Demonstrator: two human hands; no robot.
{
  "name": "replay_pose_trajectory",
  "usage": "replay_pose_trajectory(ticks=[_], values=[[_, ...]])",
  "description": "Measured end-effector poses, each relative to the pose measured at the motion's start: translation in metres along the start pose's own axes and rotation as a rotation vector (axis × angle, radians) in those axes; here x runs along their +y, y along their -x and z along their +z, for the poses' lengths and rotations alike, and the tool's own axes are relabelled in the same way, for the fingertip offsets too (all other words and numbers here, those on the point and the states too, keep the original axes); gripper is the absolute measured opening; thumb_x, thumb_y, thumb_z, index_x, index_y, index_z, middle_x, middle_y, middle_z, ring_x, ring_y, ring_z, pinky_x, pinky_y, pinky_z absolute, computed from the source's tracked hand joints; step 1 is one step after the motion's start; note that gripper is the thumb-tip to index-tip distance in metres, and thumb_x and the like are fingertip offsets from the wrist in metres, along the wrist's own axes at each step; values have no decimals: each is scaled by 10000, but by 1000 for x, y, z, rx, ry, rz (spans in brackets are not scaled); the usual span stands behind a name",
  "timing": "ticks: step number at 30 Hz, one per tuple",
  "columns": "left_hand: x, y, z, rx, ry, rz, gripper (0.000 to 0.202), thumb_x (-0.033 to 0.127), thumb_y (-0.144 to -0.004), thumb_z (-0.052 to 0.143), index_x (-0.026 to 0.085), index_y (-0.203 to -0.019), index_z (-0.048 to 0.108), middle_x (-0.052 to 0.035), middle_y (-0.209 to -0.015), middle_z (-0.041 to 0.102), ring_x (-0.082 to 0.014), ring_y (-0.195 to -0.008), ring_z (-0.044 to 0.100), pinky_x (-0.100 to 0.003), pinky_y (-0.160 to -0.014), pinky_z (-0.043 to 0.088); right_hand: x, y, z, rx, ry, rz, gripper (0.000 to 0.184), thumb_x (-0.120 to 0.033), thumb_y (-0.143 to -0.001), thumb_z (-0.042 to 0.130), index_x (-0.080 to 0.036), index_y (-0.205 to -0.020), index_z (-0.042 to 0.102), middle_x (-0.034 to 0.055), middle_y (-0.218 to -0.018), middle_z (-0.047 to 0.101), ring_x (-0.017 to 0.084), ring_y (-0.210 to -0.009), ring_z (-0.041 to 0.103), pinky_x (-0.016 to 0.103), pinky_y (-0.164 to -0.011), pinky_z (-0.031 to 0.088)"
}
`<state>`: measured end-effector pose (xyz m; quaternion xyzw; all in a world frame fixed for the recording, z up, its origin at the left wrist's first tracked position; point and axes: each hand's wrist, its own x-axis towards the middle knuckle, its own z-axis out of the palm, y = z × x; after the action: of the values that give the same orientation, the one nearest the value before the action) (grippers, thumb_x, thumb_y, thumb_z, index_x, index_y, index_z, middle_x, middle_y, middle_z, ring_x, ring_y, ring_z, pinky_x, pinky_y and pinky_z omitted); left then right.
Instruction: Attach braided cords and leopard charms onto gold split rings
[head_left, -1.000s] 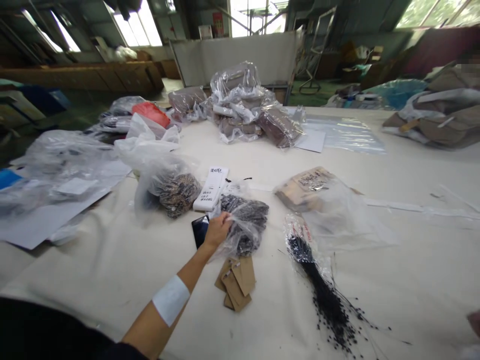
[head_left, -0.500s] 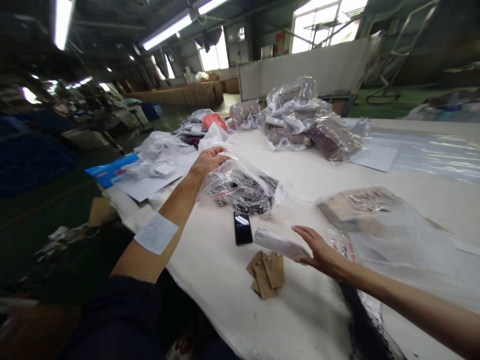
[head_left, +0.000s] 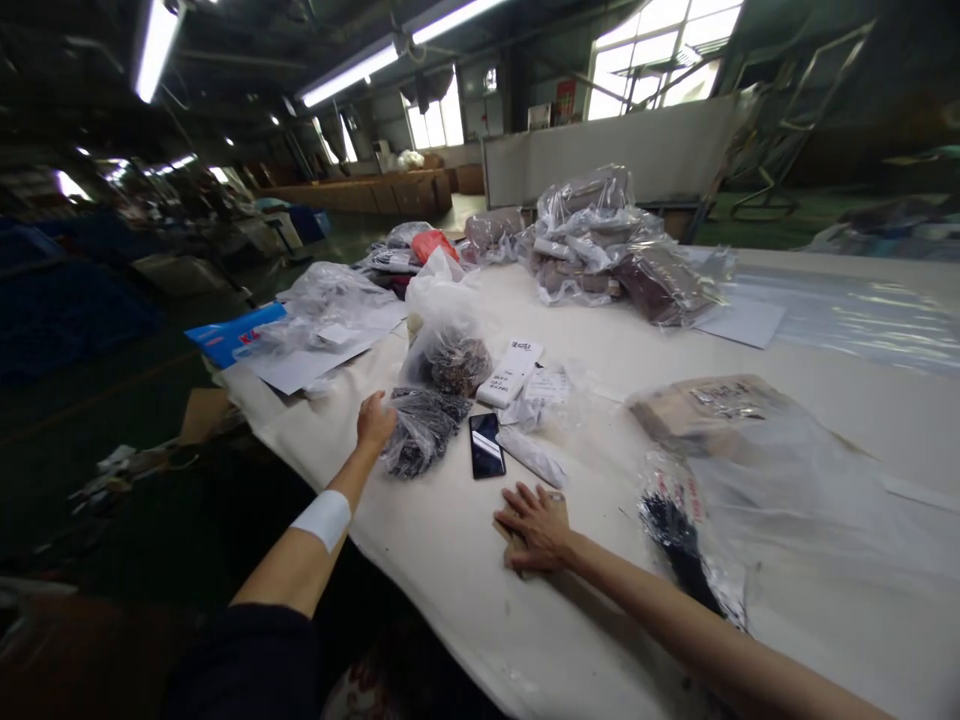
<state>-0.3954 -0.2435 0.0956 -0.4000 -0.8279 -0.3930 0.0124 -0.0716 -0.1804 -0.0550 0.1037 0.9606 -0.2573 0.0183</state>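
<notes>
My left hand (head_left: pixel 376 422) is closed on the edge of a clear plastic bag (head_left: pixel 424 430) with dark contents, lying near the table's left side. On the pile of brown paper pieces (head_left: pixel 557 510) rests my right hand (head_left: pixel 535 530), palm down with its fingers spread. A black phone (head_left: pixel 487 446) lies between the two hands. Beside it is a small white wrapped packet (head_left: pixel 534 456). Behind the phone are a white card with handwriting (head_left: pixel 511 372) and a printed slip in clear plastic (head_left: pixel 546 390). A cloudy bag (head_left: pixel 446 330) with brownish contents stands behind the dark one.
Plastic-wrapped brown goods (head_left: pixel 600 245) are heaped at the back of the white table (head_left: pixel 450 560). At the right lie a large bag with a tan item (head_left: pixel 712 420) and a bag of black strands (head_left: pixel 679 540). A blue package (head_left: pixel 236 335) overhangs the left edge.
My left hand has drawn the dark-filled bag left and nearer, uncovering the written card and slip. My right hand has left the white packet and come down on the brown paper pieces.
</notes>
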Motion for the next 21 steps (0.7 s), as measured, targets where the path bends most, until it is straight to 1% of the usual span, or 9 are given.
replay_pose_trajectory(ticks=[1,3,5,8,11,13,16,19,21], values=[[0,11,7,11,-15,38,295,226,-839,508,132,-1119,518,-117,-1216,517,-247,-1162,456,-465,-984,363,3,7,0,-12,10,-8,808,-635,-641,622,-290,-1334,392,117,-1476,210,415,-1329,72,646,-1003,-6],[3,37,29,-18,-37,116,362,188,-818,485,147,-1178,487,-114,-1276,484,-234,-1230,399,-427,-1042,317,7,30,-2,-41,25,-43,749,-550,-645,649,-318,-1316,409,88,-1455,274,382,-1329,130,631,-1016,26],[7,64,60,-99,-62,156,398,211,-787,520,162,-1181,492,-93,-1246,523,-219,-1205,437,-385,-1040,337,12,63,-7,-73,35,-89,724,-496,-655,649,-332,-1317,404,73,-1434,320,364,-1324,176,626,-1022,69],[12,99,109,-168,-131,86,586,280,-719,622,128,-1249,427,-147,-1277,493,-250,-1211,438,-372,-1011,365,23,118,-14,-114,41,-125,693,-485,-706,608,-329,-1340,376,82,-1419,351,363,-1316,219,632,-1020,127],[19,119,146,-176,-218,-49,779,340,-670,677,114,-1327,324,-227,-1358,375,-339,-1232,397,-442,-952,391,36,170,-16,-85,46,-157,671,-477,-743,589,-312,-1353,363,91,-1413,361,356,-1313,238,616,-1027,171],[26,124,162,-163,-273,-117,872,386,-656,688,126,-1366,255,-259,-1396,293,-386,-1223,385,-493,-923,387,45,200,-14,-60,65,-182,663,-469,-781,563,-302,-1374,321,87,-1428,334,342,-1322,224,606,-1031,197],[37,125,178,-139,-340,-154,937,427,-656,680,160,-1398,175,-255,-1431,219,-400,-1222,369,-528,-926,357,58,237,-12,-85,123,-156,660,-452,-821,530,-288,-1399,257,83,-1447,280,336,-1327,199,614,-1016,249],[43,121,188,-135,-387,-150,931,380,-657,685,168,-1402,168,-244,-1439,210,-381,-1205,395,-496,-931,361,69,264,-10,-121,185,-131,664,-447,-829,521,-289,-1406,235,78,-1451,256,333,-1322,208,597,-1002,306],[44,120,189,-143,-409,-144,893,319,-668,673,153,-1398,186,-249,-1434,220,-366,-1188,425,-462,-928,376,76,279,-9,-129,216,-121,663,-456,-834,511,-284,-1409,230,79,-1447,261,336,-1317,220,595,-992,328]])
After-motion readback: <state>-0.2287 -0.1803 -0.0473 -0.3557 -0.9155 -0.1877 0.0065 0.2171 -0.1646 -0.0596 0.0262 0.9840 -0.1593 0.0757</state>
